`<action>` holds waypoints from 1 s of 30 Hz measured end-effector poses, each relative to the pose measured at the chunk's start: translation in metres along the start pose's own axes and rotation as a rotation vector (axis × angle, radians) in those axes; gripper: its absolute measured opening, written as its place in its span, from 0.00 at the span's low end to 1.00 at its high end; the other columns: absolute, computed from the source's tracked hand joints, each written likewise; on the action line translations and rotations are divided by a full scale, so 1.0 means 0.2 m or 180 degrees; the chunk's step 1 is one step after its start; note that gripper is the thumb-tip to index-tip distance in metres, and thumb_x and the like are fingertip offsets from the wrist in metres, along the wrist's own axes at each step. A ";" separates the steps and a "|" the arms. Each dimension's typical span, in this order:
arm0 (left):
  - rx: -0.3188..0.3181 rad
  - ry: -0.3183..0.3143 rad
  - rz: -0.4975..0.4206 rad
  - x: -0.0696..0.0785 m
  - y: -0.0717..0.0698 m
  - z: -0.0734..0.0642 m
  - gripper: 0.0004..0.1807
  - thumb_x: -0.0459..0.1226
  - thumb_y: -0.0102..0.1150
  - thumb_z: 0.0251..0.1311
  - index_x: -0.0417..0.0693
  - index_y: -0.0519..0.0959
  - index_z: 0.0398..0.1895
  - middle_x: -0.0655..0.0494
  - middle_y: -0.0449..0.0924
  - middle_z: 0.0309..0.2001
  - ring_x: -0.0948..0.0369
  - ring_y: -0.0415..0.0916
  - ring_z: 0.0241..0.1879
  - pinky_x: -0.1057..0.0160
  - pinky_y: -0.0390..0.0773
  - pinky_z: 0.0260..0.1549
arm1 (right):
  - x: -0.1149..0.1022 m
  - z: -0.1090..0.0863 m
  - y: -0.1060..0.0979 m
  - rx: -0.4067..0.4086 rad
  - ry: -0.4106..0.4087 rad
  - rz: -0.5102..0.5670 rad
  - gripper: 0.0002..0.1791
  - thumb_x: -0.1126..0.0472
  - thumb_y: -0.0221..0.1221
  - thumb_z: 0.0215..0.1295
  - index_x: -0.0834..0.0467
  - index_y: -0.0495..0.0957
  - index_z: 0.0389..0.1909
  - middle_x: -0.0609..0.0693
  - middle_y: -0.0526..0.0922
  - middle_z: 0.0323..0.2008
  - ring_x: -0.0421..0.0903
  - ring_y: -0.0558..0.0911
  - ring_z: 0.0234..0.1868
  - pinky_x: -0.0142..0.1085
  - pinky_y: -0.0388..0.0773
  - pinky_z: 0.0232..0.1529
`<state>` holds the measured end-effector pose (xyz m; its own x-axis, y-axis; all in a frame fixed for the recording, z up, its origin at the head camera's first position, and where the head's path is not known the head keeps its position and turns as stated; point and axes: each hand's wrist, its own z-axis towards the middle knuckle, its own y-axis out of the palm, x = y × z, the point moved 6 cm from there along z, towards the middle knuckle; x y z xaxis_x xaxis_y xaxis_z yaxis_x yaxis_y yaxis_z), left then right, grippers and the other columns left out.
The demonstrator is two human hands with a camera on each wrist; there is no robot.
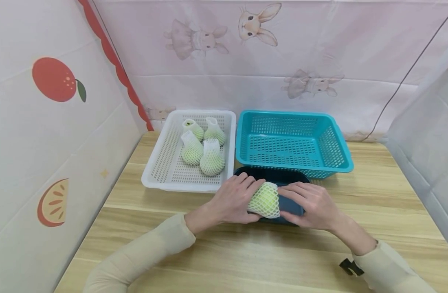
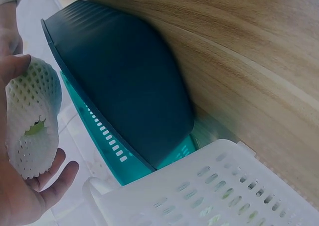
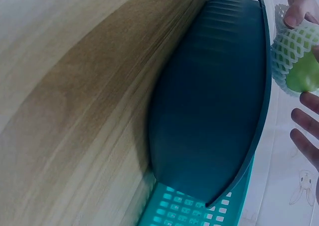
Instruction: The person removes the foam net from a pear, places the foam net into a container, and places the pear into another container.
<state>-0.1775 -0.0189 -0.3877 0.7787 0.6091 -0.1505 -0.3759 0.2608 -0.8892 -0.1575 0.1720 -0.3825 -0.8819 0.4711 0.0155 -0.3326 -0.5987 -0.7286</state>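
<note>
Steady netted fruit (image 1: 265, 200) over dark tub (image 2: 124, 79), gripped by curled left hand (image 1: 236, 200), half-open right hand (image 1: 313, 204); probably ease net (image 3: 285, 56) gently.

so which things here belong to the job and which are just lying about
Likely the job:
- netted fruit, between left hand and right hand
- tub, beneath it
- white basket, holding four more netted fruits
- teal basket, perhaps

Probably just there:
- printed cloth, behind
- black piece, by the right sleeve
</note>
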 end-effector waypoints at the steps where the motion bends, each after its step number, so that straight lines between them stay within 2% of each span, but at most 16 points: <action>1: -0.0001 -0.0001 0.0007 0.00 0.00 0.00 0.49 0.70 0.72 0.46 0.47 0.79 0.65 0.56 0.87 0.49 0.60 0.78 0.44 0.65 0.81 0.41 | 0.00 0.00 0.00 -0.0033 0.0028 -0.0003 0.32 0.34 0.52 0.76 0.58 0.87 0.51 0.51 0.92 0.45 0.48 0.90 0.42 0.42 0.87 0.39; 10: -0.0033 -0.0017 0.0040 0.00 -0.01 0.01 0.49 0.69 0.72 0.47 0.47 0.78 0.67 0.55 0.87 0.50 0.59 0.79 0.45 0.65 0.81 0.42 | 0.01 0.01 0.02 -0.0179 0.0184 -0.0084 0.38 0.30 0.49 0.74 0.60 0.86 0.53 0.54 0.91 0.47 0.50 0.90 0.44 0.45 0.88 0.40; 15: -0.0045 -0.0019 0.0048 0.00 -0.01 0.01 0.49 0.69 0.72 0.48 0.47 0.78 0.67 0.55 0.87 0.50 0.59 0.79 0.45 0.66 0.81 0.41 | 0.01 0.02 0.04 -0.0197 0.0170 -0.0109 0.41 0.28 0.48 0.73 0.61 0.85 0.52 0.55 0.90 0.47 0.51 0.89 0.43 0.46 0.88 0.39; 22: -0.0045 0.0000 0.0079 0.01 0.00 0.01 0.49 0.69 0.72 0.49 0.46 0.78 0.67 0.56 0.87 0.50 0.59 0.79 0.45 0.66 0.81 0.41 | 0.02 0.04 0.06 -0.0265 0.0203 -0.0174 0.44 0.24 0.45 0.72 0.62 0.85 0.52 0.57 0.90 0.47 0.53 0.89 0.45 0.47 0.89 0.42; 30: -0.0021 0.0031 0.0121 0.01 0.00 0.02 0.48 0.69 0.72 0.49 0.46 0.79 0.66 0.56 0.88 0.49 0.59 0.79 0.44 0.66 0.81 0.42 | 0.02 0.05 0.07 -0.0244 0.0190 -0.0180 0.41 0.28 0.51 0.70 0.64 0.85 0.50 0.58 0.90 0.46 0.54 0.89 0.44 0.49 0.88 0.40</action>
<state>-0.1788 -0.0146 -0.3858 0.7688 0.6112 -0.1883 -0.4018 0.2327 -0.8857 -0.1692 0.1591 -0.3853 -0.8403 0.5417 0.0190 -0.3527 -0.5198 -0.7781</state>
